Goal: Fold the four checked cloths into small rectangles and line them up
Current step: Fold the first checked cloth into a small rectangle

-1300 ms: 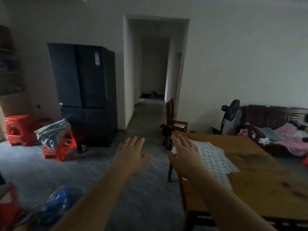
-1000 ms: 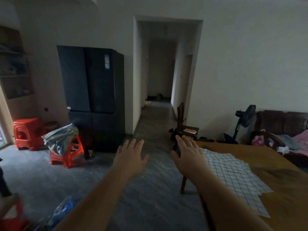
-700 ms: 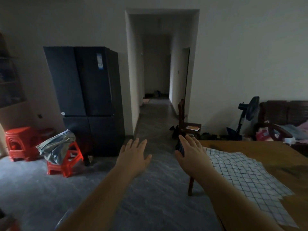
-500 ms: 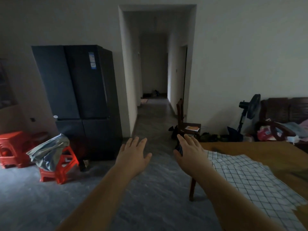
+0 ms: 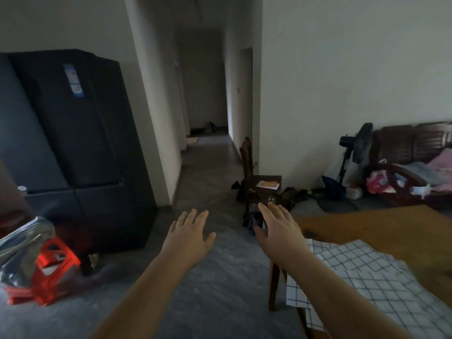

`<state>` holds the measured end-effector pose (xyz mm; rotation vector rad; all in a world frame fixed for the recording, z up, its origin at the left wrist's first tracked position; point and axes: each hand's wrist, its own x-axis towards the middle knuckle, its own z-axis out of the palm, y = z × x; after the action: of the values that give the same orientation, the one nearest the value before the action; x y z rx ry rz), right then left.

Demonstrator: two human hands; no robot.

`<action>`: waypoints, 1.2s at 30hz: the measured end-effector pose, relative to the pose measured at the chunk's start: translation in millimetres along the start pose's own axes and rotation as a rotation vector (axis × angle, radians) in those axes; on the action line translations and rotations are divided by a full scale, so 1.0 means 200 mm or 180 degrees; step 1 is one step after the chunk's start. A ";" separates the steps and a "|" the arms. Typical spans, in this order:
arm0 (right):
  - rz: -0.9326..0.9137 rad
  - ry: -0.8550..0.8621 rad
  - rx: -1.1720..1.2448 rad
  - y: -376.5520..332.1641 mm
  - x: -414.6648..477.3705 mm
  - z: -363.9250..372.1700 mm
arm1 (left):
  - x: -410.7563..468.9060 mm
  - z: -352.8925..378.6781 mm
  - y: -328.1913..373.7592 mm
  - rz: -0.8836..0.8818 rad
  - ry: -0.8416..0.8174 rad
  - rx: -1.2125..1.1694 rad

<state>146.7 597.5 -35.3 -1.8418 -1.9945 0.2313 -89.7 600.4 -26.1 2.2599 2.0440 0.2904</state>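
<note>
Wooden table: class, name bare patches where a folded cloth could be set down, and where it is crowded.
Bare wood of the table runs from the checked cloths to its far edge and rightward. The near left corner is crowded: overlapping cloths cover it and overhang the edge.

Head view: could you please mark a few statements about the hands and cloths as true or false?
1. The left hand and right hand are both open and empty. True.
2. The cloths lie folded in a row. False: they lie unfolded and overlapping at the corner of the table.
3. The left hand grips a cloth. False: it hovers over the floor, apart from the cloths.
4. A paper lies on the chair. True.
</note>
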 end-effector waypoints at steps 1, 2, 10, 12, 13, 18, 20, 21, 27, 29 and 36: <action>0.0037 -0.0018 -0.0018 0.04 0.04 0.02 | 0.08 0.03 0.03 0.0043 -0.0043 -0.0016; 0.0094 -0.0037 -0.0040 0.09 0.08 0.04 | 0.17 0.06 0.06 0.0097 -0.0065 -0.0041; 0.0994 0.0036 -0.0179 0.61 0.28 0.12 | 0.85 0.45 0.51 0.1155 -0.0533 -0.0256; 0.1319 0.0070 -0.0257 0.75 0.28 0.16 | 1.01 0.57 0.62 0.1441 -0.0641 -0.0264; 0.1502 0.0066 -0.0270 0.81 0.28 0.18 | 1.08 0.63 0.66 0.1581 -0.0721 -0.0251; 0.2550 0.0298 -0.0202 1.01 0.26 0.27 | 1.34 0.85 0.87 0.2253 -0.1225 -0.0198; 0.2951 0.0432 -0.0178 1.05 0.22 0.32 | 1.41 0.95 0.99 0.2596 -0.1396 -0.0051; 0.3148 0.0495 -0.0178 1.07 0.18 0.34 | 1.43 1.00 1.04 0.2789 -0.1480 0.0027; 0.4308 0.0695 -0.0082 1.08 -0.15 0.51 | 1.33 1.28 1.32 0.3783 -0.1978 -0.0005; 0.4602 0.0754 -0.0006 1.06 -0.29 0.57 | 1.24 1.35 1.37 0.4023 -0.2087 0.0044; 0.5115 0.0619 0.0320 1.05 -0.67 0.77 | 0.91 1.58 1.50 0.4570 -0.2205 0.0331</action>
<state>281.5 512.5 -280.9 -2.7425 0.0098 0.5117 280.2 769.8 -263.8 2.8186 -0.0513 -0.4861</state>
